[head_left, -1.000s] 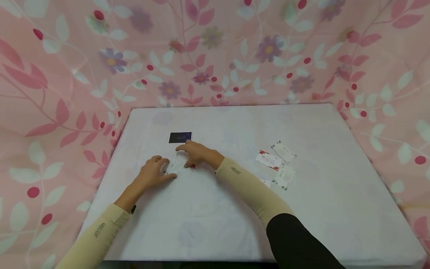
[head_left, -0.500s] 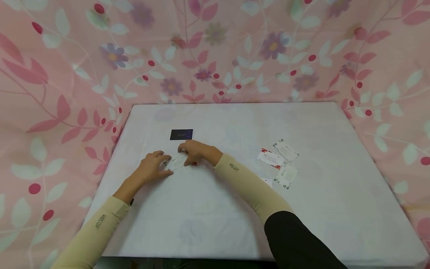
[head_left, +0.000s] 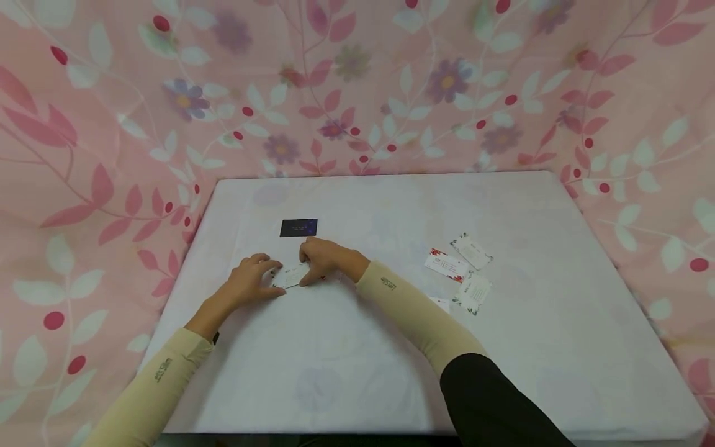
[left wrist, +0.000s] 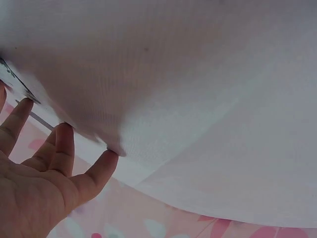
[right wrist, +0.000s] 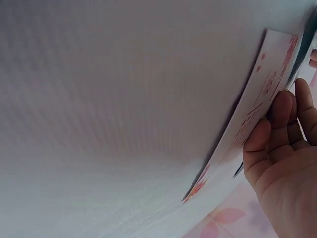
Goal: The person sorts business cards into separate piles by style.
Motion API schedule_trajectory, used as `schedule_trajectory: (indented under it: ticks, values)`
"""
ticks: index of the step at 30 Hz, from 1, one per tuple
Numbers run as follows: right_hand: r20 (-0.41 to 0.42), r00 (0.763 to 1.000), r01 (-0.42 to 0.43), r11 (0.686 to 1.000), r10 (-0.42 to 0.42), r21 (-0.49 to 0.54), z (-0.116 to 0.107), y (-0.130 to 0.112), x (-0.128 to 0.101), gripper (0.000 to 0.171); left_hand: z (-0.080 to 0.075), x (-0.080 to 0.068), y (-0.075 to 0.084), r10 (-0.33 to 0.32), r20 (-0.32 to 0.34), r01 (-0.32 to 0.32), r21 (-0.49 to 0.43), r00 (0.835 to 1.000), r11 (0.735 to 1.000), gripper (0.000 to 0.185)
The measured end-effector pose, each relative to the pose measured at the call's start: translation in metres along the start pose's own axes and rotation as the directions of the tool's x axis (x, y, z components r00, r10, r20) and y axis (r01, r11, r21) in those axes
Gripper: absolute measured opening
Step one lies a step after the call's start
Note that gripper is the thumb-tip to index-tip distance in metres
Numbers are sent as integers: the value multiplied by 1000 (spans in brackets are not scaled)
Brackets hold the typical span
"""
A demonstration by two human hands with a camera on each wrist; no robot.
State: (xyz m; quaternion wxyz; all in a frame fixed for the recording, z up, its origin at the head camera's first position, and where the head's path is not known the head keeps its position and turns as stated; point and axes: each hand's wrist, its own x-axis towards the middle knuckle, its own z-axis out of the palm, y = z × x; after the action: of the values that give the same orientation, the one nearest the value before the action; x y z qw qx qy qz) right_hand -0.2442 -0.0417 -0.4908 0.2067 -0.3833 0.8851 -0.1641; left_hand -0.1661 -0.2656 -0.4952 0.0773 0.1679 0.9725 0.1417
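Pink floral cloth [head_left: 112, 124] hung behind and to both sides, enclosing a white-covered table [head_left: 363, 372]. Near the table's left-centre, both hands meeting over a small white card [head_left: 293, 275] with red print along its edge. Left hand [head_left: 249, 284] lying low on the cloth, fingers fairly straight with tips down on the covering, seemingly steadying the card's left end so that it does not slide; in the left wrist view, fingers [left wrist: 62, 148] spread and pressing the white surface, with only a sliver of card edge at the frame's border. Right hand [head_left: 324, 259] at the card's right end, fingers curled and pinching it; in the right wrist view, white card [right wrist: 257, 114] raised on edge off the cloth, thumb and fingertips [right wrist: 282, 111] bearing on its printed face, likely tilted that way to get a grip under a thin flat piece. Cannot tell from the wrist views whether a second card lies beneath.

Just beyond the hands, towards the back, a dark card [head_left: 298, 228] flat on the cloth, apart from the white one. Well to the right, a loose cluster of floral cards [head_left: 460, 270], partly overlapping, some with red flowers and some with green-edged borders, and one more partly hidden behind the right forearm. Beige sleeves on both forearms, a black sleeve over the right upper arm.
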Motion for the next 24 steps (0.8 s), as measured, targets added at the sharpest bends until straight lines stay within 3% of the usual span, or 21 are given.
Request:
schedule_trajectory:
  ticks: [12, 24]
  values:
    - [-54, 998, 10, 1000, -8, 29, 5, 0, 0, 62, -4, 1, -4, 30, -30, -30, -5, 999, 1000, 60]
    - [-85, 996, -26, 999, 24, -21, 8, -3, -1, 66, -7, 2, -7, -25, -29, 22, -117, 999, 993, 61]
